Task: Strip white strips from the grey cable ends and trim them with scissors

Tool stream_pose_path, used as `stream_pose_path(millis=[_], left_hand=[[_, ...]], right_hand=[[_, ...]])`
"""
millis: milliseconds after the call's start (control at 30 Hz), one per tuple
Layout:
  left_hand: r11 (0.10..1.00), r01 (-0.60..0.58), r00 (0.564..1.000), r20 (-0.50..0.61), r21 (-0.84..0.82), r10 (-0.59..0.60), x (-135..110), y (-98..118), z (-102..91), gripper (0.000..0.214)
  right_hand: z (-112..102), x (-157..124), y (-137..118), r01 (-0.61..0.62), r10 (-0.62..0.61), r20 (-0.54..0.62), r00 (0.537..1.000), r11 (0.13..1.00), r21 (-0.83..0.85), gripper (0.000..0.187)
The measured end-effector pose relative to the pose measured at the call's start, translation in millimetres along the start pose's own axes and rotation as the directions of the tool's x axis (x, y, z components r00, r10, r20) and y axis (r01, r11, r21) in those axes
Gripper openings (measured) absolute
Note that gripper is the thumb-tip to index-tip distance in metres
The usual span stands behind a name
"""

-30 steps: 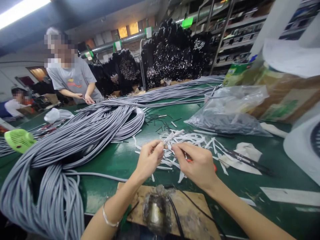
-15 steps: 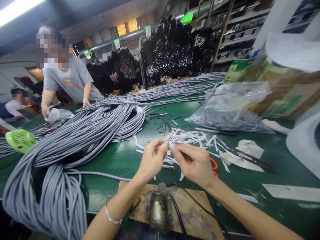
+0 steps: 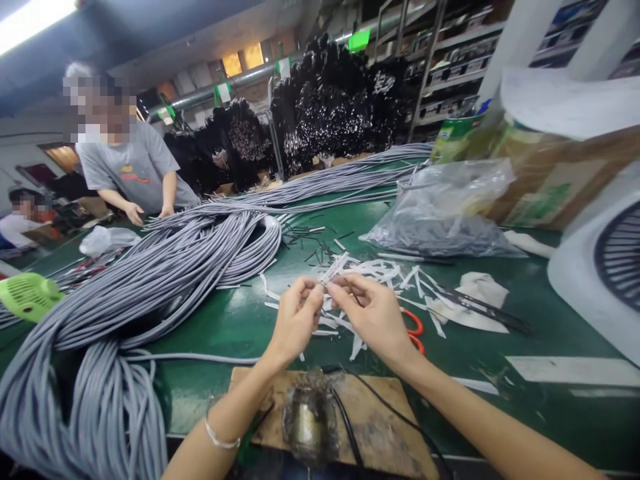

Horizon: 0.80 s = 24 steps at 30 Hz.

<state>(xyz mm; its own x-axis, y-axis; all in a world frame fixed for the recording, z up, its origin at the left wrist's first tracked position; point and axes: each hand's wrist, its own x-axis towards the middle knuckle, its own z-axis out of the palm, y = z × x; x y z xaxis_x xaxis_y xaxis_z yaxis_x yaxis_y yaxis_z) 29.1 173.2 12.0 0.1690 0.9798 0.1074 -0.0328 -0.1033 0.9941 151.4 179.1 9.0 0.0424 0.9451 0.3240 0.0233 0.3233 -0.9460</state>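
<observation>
My left hand (image 3: 296, 319) and my right hand (image 3: 371, 312) meet over the green table (image 3: 235, 320), both pinched on a small white strip (image 3: 332, 270) that sticks up and away between the fingertips. Just beyond the hands lies a scatter of white strips (image 3: 385, 277). Red-handled scissors (image 3: 414, 328) peek out from under my right hand. A single grey cable (image 3: 185, 357) runs along the table toward my left wrist. A large bundle of grey cables (image 3: 150, 280) fills the table's left side.
A wooden board with a metal pot (image 3: 310, 420) and black wires sits at the near edge. A clear plastic bag (image 3: 445, 213), cardboard box (image 3: 550, 173), white fan (image 3: 600, 267) and black tool (image 3: 480, 308) lie right. A person in a grey shirt (image 3: 135, 167) works at far left beside a green fan (image 3: 27, 293).
My hands have shifted slightly left and the white strip now points up and away. The person at far left brought both hands back onto the cable bundle.
</observation>
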Motion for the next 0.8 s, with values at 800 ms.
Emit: stream_pose_path(millis=[800], left_hand=[[0.997, -0.043, 0.985, -0.171, -0.064, 0.031, 0, 13, -1.0, 0.033]], right_hand=[[-2, -10, -5, 0.360, -0.369, 0.068, 0.927, 0.822, -0.441, 0.032]])
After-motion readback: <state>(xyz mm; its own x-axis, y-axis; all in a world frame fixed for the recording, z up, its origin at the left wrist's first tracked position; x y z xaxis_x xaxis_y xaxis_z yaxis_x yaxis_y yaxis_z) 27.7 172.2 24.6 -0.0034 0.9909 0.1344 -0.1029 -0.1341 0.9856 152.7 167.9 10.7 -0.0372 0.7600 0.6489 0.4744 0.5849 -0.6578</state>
